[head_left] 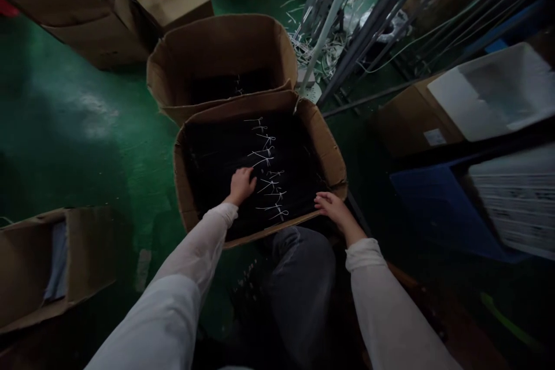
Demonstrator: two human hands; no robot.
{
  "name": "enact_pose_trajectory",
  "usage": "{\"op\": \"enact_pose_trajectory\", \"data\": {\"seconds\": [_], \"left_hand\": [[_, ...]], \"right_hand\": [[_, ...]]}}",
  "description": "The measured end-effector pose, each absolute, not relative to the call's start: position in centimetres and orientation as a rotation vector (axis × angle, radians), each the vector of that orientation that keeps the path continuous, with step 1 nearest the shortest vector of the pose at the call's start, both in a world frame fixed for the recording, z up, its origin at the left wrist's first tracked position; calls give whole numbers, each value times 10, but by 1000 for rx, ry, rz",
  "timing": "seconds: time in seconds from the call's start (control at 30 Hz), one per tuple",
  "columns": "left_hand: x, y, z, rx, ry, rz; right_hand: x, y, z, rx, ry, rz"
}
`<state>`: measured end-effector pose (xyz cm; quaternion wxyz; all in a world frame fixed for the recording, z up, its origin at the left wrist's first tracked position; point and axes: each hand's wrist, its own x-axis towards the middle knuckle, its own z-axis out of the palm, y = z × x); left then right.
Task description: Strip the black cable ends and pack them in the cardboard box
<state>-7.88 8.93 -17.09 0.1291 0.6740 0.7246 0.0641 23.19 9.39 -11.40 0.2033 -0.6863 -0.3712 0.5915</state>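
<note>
Black bundle (286, 150) in near carton (329, 156) too dark to separate into pieces; white tips (264, 153) too small to identify; far carton (221, 40) contents lost in shadow; white crate (489, 92) blurred, cut by right edge; lower-left carton (87, 248) cut by left edge

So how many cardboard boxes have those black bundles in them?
2: the near box in front of the person, and the far box right behind it. More may be hidden.

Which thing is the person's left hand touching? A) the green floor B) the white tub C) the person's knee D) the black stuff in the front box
D: the left hand lies on the black stuff inside the front cardboard box.
</note>
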Motion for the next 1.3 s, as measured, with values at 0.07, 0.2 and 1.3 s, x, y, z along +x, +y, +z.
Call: {"op": "enact_pose_trajectory", "data": {"seconds": [0.07,0.2,1.3], "left_hand": [[-106,120,-166,1894,2233,185],[-136,179,-162,1951,2226,141],[-125,206,40,2111,1485,391]], "right_hand": [[229,92,-116,-1905,-1075,1648],[220,91,-125,-1833,-1170,1664],[69,178,-31,-886,-400,2073]]}}
